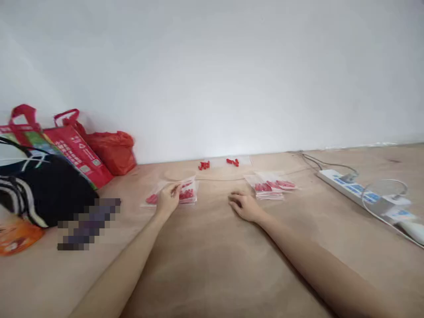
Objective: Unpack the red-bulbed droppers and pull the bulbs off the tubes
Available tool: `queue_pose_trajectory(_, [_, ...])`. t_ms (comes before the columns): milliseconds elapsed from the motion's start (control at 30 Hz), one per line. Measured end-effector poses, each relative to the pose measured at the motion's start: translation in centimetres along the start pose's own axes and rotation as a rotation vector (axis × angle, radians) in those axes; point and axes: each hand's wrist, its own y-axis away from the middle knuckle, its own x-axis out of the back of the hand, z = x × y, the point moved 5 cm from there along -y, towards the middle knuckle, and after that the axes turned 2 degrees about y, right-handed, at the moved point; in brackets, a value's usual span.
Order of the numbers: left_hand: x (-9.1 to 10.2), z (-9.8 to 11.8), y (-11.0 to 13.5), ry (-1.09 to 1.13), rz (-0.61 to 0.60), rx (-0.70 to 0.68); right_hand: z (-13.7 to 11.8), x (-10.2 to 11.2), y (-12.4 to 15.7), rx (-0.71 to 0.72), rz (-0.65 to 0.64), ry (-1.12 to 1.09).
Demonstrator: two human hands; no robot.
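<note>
My left hand (167, 199) reaches over a pile of clear plastic bags (192, 198) that hold small red pieces. Its thumb and fingers are pinched together at the top bag, and the palm hides part of the pile. To the right, my right hand (245, 206) rests on the table with its fingers loosely bent and a little apart, holding nothing. Just beyond its fingers lies a second stack of clear bags (270, 185) with red pieces inside. Farther back are two small groups of loose red pieces, one on the left (204, 165) and one on the right (232, 162).
A clear sheet or bag (217, 162) lies by the wall (232, 79). On the right is a white power strip (354, 190) with plugs and cables. Red bags (112, 150) and a black bag (62, 190) stand at left, near a blurred-out dark object (91, 225) on the brown tabletop (205, 265).
</note>
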Motion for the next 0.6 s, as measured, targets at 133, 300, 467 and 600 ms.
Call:
queue_pose_trajectory(133, [-2.0,1.8,0.9,0.008,0.079,0.017,0.2,-0.1,-0.1,-0.025,0.007,-0.037])
queue_pose_trajectory(300, [-5.6,5.6,2.9,0.055,-0.028,-0.106,0.8,0.0,-0.2,-0.077,0.063,-0.088])
queue_pose_trajectory(467, [-8.1,7.5,5.1,0.124,-0.293,-0.265,0.0,1.0,0.2,0.002,0.195,-0.058])
queue_pose_trajectory(600, [-8.4,7.5,6.3,0.152,-0.487,-0.330,-1.7,0.9,0.3,0.209,0.179,0.047])
